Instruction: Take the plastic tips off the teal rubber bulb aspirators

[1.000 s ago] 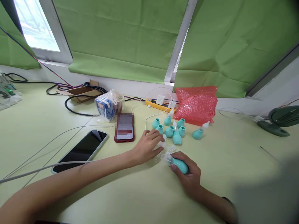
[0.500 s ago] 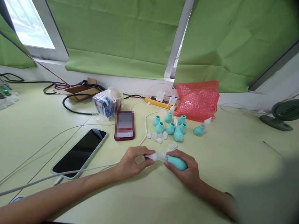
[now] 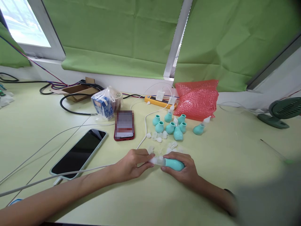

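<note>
My right hand (image 3: 183, 171) grips a teal rubber bulb (image 3: 173, 164) lying on its side on the pale green table (image 3: 211, 163). My left hand (image 3: 133, 163) pinches the clear plastic tip (image 3: 155, 160) at the bulb's left end. The two hands meet at the table's near middle. Behind them stand several more teal bulbs (image 3: 170, 127), one further to the right with a white nozzle (image 3: 199, 128). Loose clear tips (image 3: 160, 138) lie scattered between the bulbs and my hands.
A black phone (image 3: 78, 152) on a white cable lies at the left, a red phone (image 3: 124, 125) behind it. At the back are a bagged blue carton (image 3: 104, 105), a yellow power strip (image 3: 160, 102), red bubble wrap (image 3: 197, 99), a cardboard box (image 3: 75, 91). A green fan base (image 3: 279, 113) sits far right.
My left hand drew back from the pile of loose tips with a clear tip and brought it to the end of the bulb in my right hand. Now both hands hold them together.
</note>
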Demonstrator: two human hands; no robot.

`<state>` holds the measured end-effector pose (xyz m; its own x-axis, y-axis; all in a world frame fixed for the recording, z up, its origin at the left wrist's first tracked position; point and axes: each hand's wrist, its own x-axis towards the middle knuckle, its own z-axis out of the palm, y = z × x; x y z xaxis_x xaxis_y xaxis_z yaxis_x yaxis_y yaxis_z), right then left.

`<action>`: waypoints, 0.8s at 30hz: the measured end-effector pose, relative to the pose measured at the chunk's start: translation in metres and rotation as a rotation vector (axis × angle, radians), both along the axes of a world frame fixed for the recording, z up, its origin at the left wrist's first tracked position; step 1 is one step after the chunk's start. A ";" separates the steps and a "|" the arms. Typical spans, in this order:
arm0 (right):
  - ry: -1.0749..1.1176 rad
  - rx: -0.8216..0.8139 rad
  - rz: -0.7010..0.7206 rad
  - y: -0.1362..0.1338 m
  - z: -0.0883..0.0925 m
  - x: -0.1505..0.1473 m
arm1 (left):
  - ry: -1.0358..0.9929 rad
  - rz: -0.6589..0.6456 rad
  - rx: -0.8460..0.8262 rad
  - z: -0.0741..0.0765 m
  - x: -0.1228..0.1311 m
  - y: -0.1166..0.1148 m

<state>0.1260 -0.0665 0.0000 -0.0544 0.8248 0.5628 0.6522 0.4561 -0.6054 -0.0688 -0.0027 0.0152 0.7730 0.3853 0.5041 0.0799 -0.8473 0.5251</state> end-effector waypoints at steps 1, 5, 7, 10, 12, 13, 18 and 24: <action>0.004 -0.014 -0.006 0.000 0.000 0.000 | 0.017 -0.006 0.035 0.000 -0.001 0.000; 0.014 -0.076 0.001 0.002 0.002 0.002 | 0.097 -0.016 0.177 0.000 -0.002 0.001; 0.000 -0.108 0.029 0.003 0.003 0.003 | 0.126 -0.023 0.264 -0.001 -0.002 0.001; -0.026 -0.128 0.048 0.004 0.004 0.004 | 0.149 -0.018 0.398 -0.005 -0.001 0.000; -0.033 -0.132 0.071 0.004 0.004 0.005 | 0.156 -0.010 0.454 -0.007 0.001 -0.001; -0.031 -0.136 0.069 0.004 0.004 0.005 | 0.145 -0.011 0.458 -0.008 0.001 -0.001; 0.060 -0.250 -0.009 0.002 0.005 0.003 | -0.019 -0.074 0.342 -0.015 0.002 0.002; 0.130 -0.363 0.086 0.001 0.012 0.005 | -0.108 -0.079 0.164 -0.020 0.001 0.000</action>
